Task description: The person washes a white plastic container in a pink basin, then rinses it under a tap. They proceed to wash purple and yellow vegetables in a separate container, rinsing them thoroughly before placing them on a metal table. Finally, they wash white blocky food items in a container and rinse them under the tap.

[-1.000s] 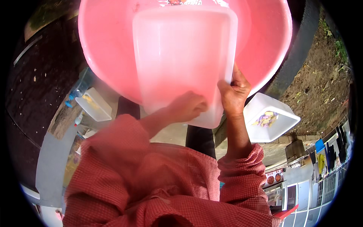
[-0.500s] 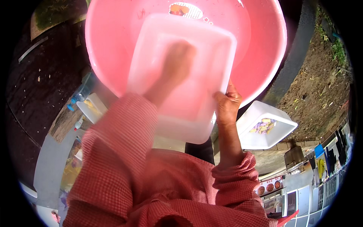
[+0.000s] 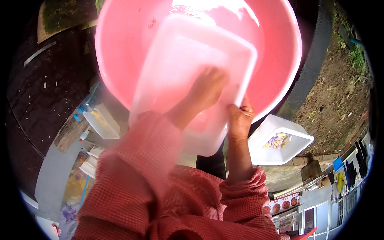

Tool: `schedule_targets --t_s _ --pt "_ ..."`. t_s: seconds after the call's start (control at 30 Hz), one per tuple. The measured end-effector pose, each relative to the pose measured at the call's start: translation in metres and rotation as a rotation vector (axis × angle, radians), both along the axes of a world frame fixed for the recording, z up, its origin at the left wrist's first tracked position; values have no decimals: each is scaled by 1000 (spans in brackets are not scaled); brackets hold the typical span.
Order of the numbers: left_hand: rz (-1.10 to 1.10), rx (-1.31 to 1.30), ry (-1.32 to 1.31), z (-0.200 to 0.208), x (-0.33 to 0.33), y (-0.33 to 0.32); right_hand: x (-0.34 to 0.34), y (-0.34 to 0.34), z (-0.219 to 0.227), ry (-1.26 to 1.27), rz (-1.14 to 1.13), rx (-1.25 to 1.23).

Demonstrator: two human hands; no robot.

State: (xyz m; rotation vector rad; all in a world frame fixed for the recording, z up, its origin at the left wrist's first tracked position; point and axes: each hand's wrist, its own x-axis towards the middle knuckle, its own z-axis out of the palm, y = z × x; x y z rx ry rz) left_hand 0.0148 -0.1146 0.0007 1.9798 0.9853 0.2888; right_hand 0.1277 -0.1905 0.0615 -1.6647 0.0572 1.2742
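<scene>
A translucent whitish plastic box (image 3: 180, 44) is held tilted, its inside up, over the large pink basin (image 3: 280, 72), which has water in it. My right hand (image 3: 241, 120) is closed round the box's right rim, thumb on the near side. Inside the box, my left hand (image 3: 210, 86) is against or close to the inner surface, its fingers curled and blurred by motion. Whatever that hand may hold cannot be made out.
Right of my right forearm stands a white bin (image 3: 288, 154) with purple and yellow pieces in it. Another white container (image 3: 105, 122) and a clear bottle (image 3: 84, 134) are on the left. Bare soil (image 3: 324, 100) lies at the right.
My left hand has moved right and a little nearer inside the box. The box has turned slightly clockwise, while my right hand keeps its grip on the rim.
</scene>
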Motion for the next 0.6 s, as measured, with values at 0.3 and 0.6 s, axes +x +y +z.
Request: schedule_targets --t_s 0.3,0.6 --pt "-8 -380 28 76 -61 30 44 70 29 -805 450 -223" --pt "639 -689 -287 152 -130 1 -8 135 -25 -1220 536 177"
